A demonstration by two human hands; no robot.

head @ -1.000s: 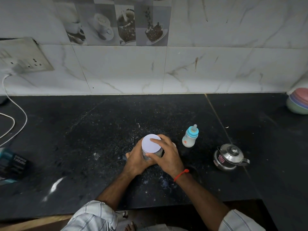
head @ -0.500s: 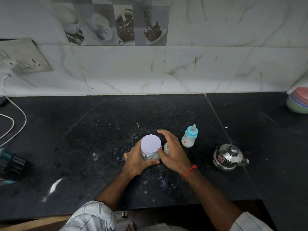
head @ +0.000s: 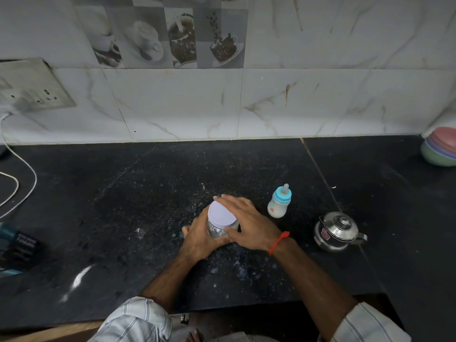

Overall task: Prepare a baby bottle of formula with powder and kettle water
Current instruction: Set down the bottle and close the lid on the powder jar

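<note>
Head view: your left hand [head: 199,239] grips the jar [head: 220,224], right hand [head: 249,222] fingers straight on its lid [head: 220,214]; twist hard and powder may spill.

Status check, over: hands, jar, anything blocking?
Left hand grips jar; right hand reaching over lid. Lid on. Bottle, kettle stand apart, nothing blocking.

Almost nothing here can be read. The dark box [head: 18,248] at the left edge of the worktop [head: 123,193] has white letters, but they are too blurred to make out. The steel kettle [head: 336,233] has a red sticker, and the baby bottle [head: 278,203] a small orange mark; both are too small to read.
</note>
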